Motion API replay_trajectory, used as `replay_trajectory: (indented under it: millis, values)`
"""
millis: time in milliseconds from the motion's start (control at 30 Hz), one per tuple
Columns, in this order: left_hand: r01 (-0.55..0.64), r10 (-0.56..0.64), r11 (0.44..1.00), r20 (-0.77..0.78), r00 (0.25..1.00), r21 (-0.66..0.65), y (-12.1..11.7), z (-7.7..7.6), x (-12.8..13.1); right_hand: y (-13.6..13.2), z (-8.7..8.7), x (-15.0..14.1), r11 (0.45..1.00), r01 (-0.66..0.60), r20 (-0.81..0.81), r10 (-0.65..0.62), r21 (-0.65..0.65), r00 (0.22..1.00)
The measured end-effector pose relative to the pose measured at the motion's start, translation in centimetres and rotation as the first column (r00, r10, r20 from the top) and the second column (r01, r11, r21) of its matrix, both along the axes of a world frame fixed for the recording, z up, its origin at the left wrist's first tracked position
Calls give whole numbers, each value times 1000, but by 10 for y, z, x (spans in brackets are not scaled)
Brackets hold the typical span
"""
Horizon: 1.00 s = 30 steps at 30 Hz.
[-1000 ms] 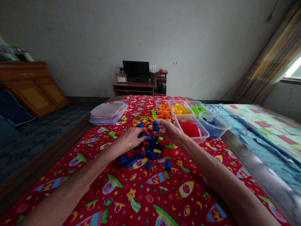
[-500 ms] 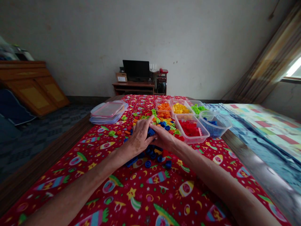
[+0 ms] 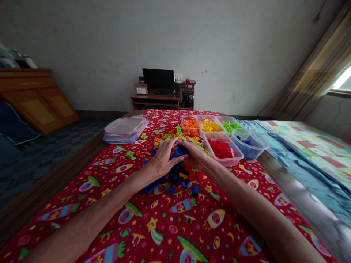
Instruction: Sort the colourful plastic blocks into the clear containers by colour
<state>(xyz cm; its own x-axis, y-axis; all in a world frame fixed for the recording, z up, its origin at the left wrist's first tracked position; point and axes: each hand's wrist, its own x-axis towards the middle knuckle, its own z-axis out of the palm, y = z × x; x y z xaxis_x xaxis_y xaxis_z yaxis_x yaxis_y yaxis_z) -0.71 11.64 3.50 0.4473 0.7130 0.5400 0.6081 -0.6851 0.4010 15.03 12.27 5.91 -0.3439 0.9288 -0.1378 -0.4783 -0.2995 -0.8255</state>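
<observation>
Over a loose pile of toy building blocks, my left hand point(image 3: 161, 160) and my right hand point(image 3: 193, 153) are cupped towards each other. Several blue blocks point(image 3: 178, 151) show between the palms, gathered by both hands. My fingers are bent, and the far fingertips nearly meet. More blue blocks point(image 3: 153, 187) lie on the near side of the pile, with a few red ones point(image 3: 192, 176) beside my right wrist. Beyond the fingers, green, orange and yellow blocks are scattered. Part of the pile is hidden by my hands.
Clear plastic boxes on the right hold sorted blocks: orange point(image 3: 190, 126), yellow point(image 3: 210, 126), green point(image 3: 230, 126) and red point(image 3: 219, 148). A rounder tub point(image 3: 256, 148) has blue ones. Stacked lids point(image 3: 124, 131) lie left. A patterned red cloth point(image 3: 175, 223) covers the table.
My hands have parted slightly, and more of the blue blocks between them shows. The view has shifted a little.
</observation>
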Motion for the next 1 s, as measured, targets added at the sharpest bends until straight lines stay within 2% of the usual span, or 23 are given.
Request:
replay_trajectory:
  millis: [100, 200, 300, 433, 567, 633, 700, 733, 767, 800, 833, 867, 900, 933, 967, 1000]
  values:
    - [-29, 30, 999, 24, 999, -30, 4, -4, 0, -1, -1, -1, 999, -25, 14, 25, -24, 1000]
    - [-31, 33, 998, 43, 999, -48, 8, -1, -4, -3, 1, 0, 997, -43, 59, 47, -62, 997]
    - [-33, 35, 998, 37, 999, -61, 11, 2, -8, -4, 2, 2, 996, -92, 54, 93, -13, 994]
    - [4, -1, 994, 29, 1000, -110, 11, -3, -8, -5, -5, -2, 995, -95, 60, 92, 36, 994]
    - [94, -76, 981, 106, 991, -170, 2, 0, -5, -2, -4, -2, 995, -32, 87, 24, 91, 996]
    - [109, -87, 987, 171, 981, -121, -2, 9, -4, 1, 8, 8, 981, 39, 127, -64, 191, 990]
    - [91, -83, 995, 194, 977, -35, -4, 20, -7, 5, 27, 29, 924, 135, 219, -224, 359, 950]
    - [77, -76, 997, 184, 980, 3, -5, 26, -9, 7, 38, 45, 868, 181, 282, -338, 463, 898]
    - [61, -66, 998, 162, 985, 35, -4, 30, -11, 9, 49, 63, 786, 216, 341, -475, 580, 811]
    - [45, -53, 997, 133, 990, 58, -3, 34, -14, 10, 57, 83, 694, 230, 395, -614, 682, 683]
    - [29, -37, 997, 103, 994, 73, -2, 37, -17, 11, 64, 105, 604, 220, 431, -736, 766, 522]
    - [14, -21, 996, 76, 997, 83, 0, 39, -21, 11, 68, 127, 539, 192, 460, -820, 820, 340]
    - [0, -5, 996, 55, 998, 92, 3, 40, -24, 11, 69, 149, 507, 160, 486, -861, 847, 150]
    - [-15, 12, 995, 37, 999, 96, 6, 41, -28, 10, 68, 170, 523, 129, 528, -849, 843, -10]
    - [-32, 30, 995, 21, 999, 99, 10, 40, -31, 9, 65, 188, 564, 111, 574, -809, 819, -124]
    - [-49, 49, 993, 7, 999, 103, 13, 40, -34, 9, 61, 205, 620, 106, 628, -755, 777, -190]
